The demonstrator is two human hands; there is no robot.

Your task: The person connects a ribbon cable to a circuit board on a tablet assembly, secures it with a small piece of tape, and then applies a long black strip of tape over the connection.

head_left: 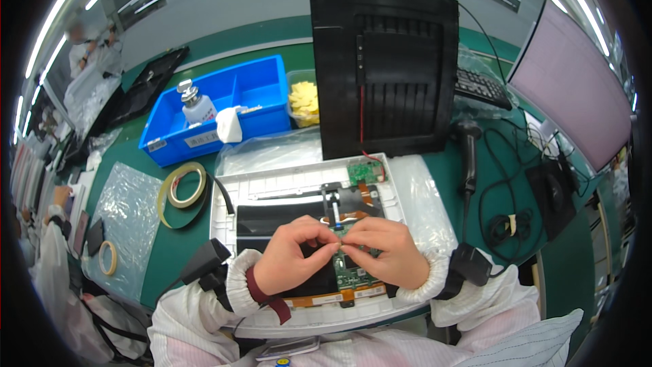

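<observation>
A white plastic housing [227, 178] lies in front of me with its inside facing up. It holds a green circuit board [350, 278], black parts and an orange ribbon cable [319, 300]. My left hand [293, 257] and my right hand [388, 250] meet over the circuit board, each with thumb and fingers pinched together. Their fingertips almost touch. Whatever is between them is too small or too hidden to name. A smaller green board [362, 172] sits in the housing's far right corner, with a red wire running up to a black panel [384, 68].
Behind the housing the black panel stands upright. Left of it are a blue divided bin [255, 88] with a pump bottle [197, 105], and a tub of yellow pieces [304, 100]. Tape rolls [186, 185] lie at left. A handheld scanner [467, 156], coiled cable and monitor [577, 88] occupy the right.
</observation>
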